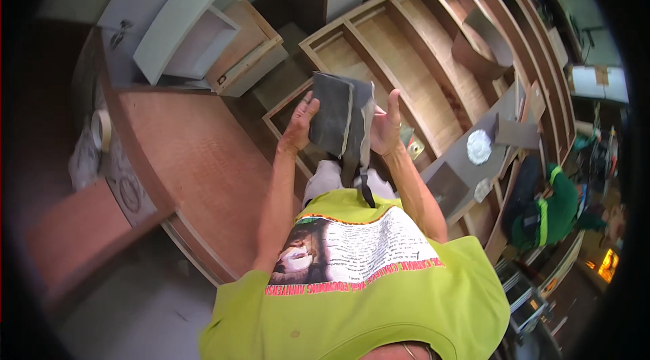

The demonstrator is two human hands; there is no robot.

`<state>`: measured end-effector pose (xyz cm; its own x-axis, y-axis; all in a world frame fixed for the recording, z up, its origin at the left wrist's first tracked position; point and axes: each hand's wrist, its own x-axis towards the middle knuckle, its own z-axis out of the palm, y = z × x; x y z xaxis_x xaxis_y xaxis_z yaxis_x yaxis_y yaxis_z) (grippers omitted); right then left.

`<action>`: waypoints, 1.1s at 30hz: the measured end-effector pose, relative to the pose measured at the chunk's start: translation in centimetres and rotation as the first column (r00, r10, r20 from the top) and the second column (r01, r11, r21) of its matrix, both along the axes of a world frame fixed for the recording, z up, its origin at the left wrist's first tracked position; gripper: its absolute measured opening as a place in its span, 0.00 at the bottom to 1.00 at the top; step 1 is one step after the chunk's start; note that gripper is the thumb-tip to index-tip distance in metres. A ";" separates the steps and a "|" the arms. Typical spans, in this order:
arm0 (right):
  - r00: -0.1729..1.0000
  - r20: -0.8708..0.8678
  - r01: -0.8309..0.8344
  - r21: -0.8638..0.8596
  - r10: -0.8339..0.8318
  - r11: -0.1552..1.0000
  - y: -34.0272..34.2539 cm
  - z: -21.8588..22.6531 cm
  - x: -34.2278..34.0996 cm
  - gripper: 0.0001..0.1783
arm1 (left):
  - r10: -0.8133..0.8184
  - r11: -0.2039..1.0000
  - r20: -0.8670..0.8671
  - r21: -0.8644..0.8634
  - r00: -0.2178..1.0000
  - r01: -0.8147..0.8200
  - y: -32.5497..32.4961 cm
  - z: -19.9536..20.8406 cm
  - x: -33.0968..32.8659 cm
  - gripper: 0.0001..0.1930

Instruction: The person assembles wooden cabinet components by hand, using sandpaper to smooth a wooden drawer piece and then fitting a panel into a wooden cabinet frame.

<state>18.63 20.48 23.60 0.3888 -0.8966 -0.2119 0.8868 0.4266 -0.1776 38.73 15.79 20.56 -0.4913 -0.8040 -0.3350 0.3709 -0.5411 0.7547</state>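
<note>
A dark grey sheet (328,113), which looks like folded sandpaper, is held up in front of my chest. Its lighter, ragged edge runs down the right part, and a narrow dark strip hangs from the bottom. My left hand (296,128) grips the sheet's left edge, with the thumb on the near face. Beside the right edge is my right hand (387,131), its thumb stretched up and away from the sheet. The right fingers are partly hidden behind the light flap, so how firmly they touch it is unclear.
A large wooden frame with several compartments (423,65) lies ahead and to the right, with a curved brown panel (482,49) and a white crumpled wad (478,147) on it. At left are a brown board (193,150), a tape roll (101,130) and drawers (176,35). A person in green (562,208) is at right.
</note>
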 end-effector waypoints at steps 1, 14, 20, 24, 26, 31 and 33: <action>0.996 -0.087 0.016 0.009 -0.016 1.000 0.2 -0.6 0.4 0.58 | 0.042 0.997 -0.006 0.070 0.999 -0.042 -0.3 -0.5 0.1 0.22; 0.975 0.185 -0.139 0.057 0.127 0.989 -5.1 -11.7 1.3 0.45 | -0.216 0.976 0.533 0.109 0.818 0.186 -6.2 -5.1 5.3 0.27; 0.975 0.149 -0.183 0.100 0.168 0.978 -8.2 -12.9 0.4 0.53 | -0.539 0.838 0.542 0.265 0.644 0.478 -12.2 -5.8 4.5 0.26; 0.993 0.121 -0.025 0.213 -0.001 0.977 -10.8 -15.2 2.1 0.50 | -0.482 0.871 0.581 0.236 0.656 0.431 -16.5 -8.5 3.7 0.28; 0.997 0.069 0.024 0.255 -0.043 0.967 -11.9 -16.3 3.2 0.47 | -0.514 0.854 0.554 0.260 0.655 0.451 -18.9 -10.9 4.3 0.28; 0.985 -0.129 0.163 0.445 -0.117 0.881 -17.6 -20.2 7.1 0.38 | -0.488 0.871 0.555 0.356 0.674 0.338 -23.6 -16.5 9.4 0.32; 0.933 -0.351 0.258 0.511 -0.074 0.820 -18.9 -25.2 9.5 0.34 | -0.312 0.891 0.490 0.448 0.814 0.072 -26.9 -20.3 14.0 0.31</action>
<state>28.17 1.55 -1.61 0.0788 -0.6437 -0.7612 0.8933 0.3845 -0.2327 52.70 -11.08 0.30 -0.2644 -0.4528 -0.8515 -0.1718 -0.8467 0.5035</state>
